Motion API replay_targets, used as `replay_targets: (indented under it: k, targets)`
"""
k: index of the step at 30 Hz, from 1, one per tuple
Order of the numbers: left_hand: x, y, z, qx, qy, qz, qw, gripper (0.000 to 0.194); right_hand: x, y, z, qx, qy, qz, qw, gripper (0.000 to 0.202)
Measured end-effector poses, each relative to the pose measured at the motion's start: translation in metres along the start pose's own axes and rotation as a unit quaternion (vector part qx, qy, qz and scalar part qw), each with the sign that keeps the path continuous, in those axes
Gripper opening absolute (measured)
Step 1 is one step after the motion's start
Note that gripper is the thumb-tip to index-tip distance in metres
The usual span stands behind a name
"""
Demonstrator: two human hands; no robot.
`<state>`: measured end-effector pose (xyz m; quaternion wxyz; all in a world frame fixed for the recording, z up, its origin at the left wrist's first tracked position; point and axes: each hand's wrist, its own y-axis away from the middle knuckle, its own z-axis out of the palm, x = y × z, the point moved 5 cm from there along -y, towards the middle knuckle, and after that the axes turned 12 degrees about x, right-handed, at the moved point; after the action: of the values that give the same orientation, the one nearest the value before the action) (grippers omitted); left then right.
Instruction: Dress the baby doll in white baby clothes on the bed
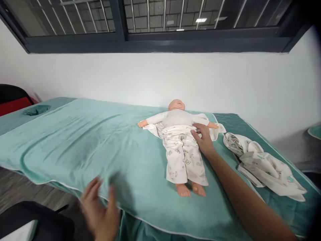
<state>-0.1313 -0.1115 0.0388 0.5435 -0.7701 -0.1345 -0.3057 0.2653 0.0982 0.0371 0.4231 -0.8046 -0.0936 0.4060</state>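
A baby doll [176,104] lies on its back, arms spread, dressed in a white long-sleeved top [178,117] and white patterned trousers [175,162]. Its bare feet stick out of the trouser legs. My right hand [204,140] rests at the side of the trousers' waist, thumb and fingers slightly apart on the cloth; no firm hold shows. Part of a patterned garment [156,130] is spread beneath the doll's torso and arms. Blurred by motion, my left hand [100,209] hovers over the bed's front edge with its fingers apart, holding nothing.
The doll lies on a green sheet [87,134] over a padded bed. Crumpled white patterned cloths [268,164] lie to its right. A face hole [37,109] is at the bed's left end. Behind are a white wall and a barred window; a black chair [37,221] stands front left.
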Motion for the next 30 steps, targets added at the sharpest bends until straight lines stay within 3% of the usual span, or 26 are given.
replay_targets:
  k: [2, 5, 7, 9, 12, 15, 18, 23, 30]
  targets:
    - [0.035, 0.004, 0.071, -0.092, 0.104, 0.036, 0.99, 0.031, -0.005, -0.003, 0.0, -0.008, 0.0, -0.022, 1.0, 0.034]
    - [0.089, -0.002, 0.17, -0.207, 0.188, 0.058, 0.958, 0.034, -0.011, -0.011, 0.003, -0.055, 0.006, -0.057, 0.997, 0.034]
    - [0.11, -0.005, 0.217, -0.276, 0.202, 0.061, 0.938, 0.038, -0.013, -0.018, 0.007, -0.091, 0.012, -0.072, 0.993, 0.033]
    - [0.12, -0.002, 0.244, -0.322, 0.216, 0.084, 0.918, 0.043, -0.014, -0.024, 0.01, -0.11, 0.02, -0.085, 0.99, 0.034]
    - [0.12, 0.005, 0.254, -0.326, 0.224, 0.103, 0.913, 0.039, -0.016, -0.032, 0.013, -0.128, 0.041, -0.112, 0.985, 0.033]
    - [0.118, 0.009, 0.248, -0.296, 0.219, 0.136, 0.92, 0.025, -0.023, -0.032, 0.015, -0.146, 0.067, -0.143, 0.977, 0.028]
    - [0.123, 0.01, 0.242, -0.277, 0.201, 0.191, 0.92, 0.018, -0.033, -0.024, 0.011, -0.12, 0.094, -0.173, 0.973, 0.025]
    - [0.129, 0.012, 0.24, -0.285, 0.166, 0.251, 0.91, 0.019, -0.04, 0.0, -0.002, -0.064, 0.149, -0.202, 0.966, 0.025]
    - [0.131, 0.012, 0.239, -0.284, 0.158, 0.257, 0.91, 0.023, -0.037, 0.011, -0.003, -0.082, 0.195, -0.213, 0.954, 0.03]
